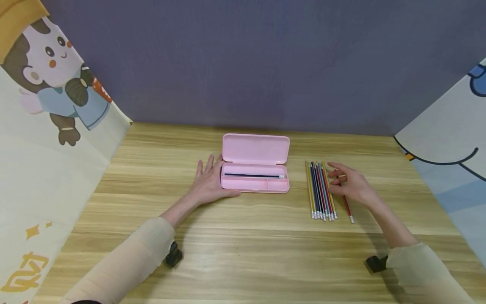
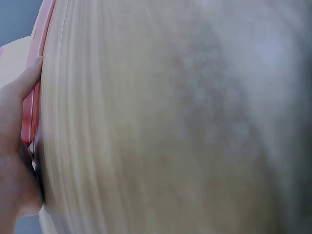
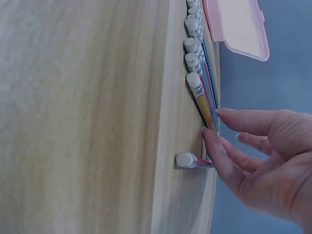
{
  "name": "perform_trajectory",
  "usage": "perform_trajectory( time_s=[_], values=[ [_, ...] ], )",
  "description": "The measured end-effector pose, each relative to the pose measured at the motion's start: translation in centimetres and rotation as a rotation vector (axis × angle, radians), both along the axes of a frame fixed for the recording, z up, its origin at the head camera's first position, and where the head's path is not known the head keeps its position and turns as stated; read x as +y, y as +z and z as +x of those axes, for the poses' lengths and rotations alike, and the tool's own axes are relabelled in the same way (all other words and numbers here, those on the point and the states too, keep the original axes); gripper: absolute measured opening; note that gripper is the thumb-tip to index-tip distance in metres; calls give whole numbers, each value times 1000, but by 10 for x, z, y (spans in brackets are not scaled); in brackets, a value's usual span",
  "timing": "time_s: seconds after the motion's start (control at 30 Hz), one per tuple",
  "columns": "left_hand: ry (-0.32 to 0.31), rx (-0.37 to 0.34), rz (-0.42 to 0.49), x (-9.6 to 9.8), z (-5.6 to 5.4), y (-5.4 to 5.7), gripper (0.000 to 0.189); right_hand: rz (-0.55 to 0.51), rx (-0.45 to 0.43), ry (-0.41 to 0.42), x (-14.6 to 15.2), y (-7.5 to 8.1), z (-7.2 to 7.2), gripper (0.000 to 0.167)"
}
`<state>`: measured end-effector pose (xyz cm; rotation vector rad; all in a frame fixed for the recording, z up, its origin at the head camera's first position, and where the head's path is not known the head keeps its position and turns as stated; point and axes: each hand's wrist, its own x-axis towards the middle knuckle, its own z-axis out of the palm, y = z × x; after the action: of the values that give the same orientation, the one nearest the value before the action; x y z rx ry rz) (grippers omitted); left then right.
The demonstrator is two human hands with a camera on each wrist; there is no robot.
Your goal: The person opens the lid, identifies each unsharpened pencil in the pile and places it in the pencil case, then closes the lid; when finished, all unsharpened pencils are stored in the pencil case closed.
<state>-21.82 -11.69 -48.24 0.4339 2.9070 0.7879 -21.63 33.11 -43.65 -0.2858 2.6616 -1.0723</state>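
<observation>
A pink pencil case (image 1: 255, 184) lies with its lid (image 1: 256, 148) raised, and one dark pencil (image 1: 252, 175) is in its long back compartment. My left hand (image 1: 208, 184) rests against the case's left end, fingers spread, thumb along the front edge. To the right lies a row of several coloured pencils (image 1: 320, 192), white erasers toward me. My right hand (image 1: 352, 184) is at the row's right side, its fingertips apart beside a yellow pencil (image 3: 202, 103); whether they touch it I cannot tell. A separate red pencil (image 1: 347, 209) lies partly hidden under that hand.
The wooden table (image 1: 243, 253) meets a dark blue-grey panel (image 1: 250, 67) behind the case. Printed panels with cartoon figures (image 1: 57, 67) stand at the left and right sides. A small black device (image 1: 174, 255) is at each wrist.
</observation>
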Motion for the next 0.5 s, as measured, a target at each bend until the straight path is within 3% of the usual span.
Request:
perform_trajectory(
  time_s=[0.5],
  values=[
    [3, 3, -1, 0, -1, -2, 113, 15, -42, -2, 0, -2, -1, 90]
  ],
)
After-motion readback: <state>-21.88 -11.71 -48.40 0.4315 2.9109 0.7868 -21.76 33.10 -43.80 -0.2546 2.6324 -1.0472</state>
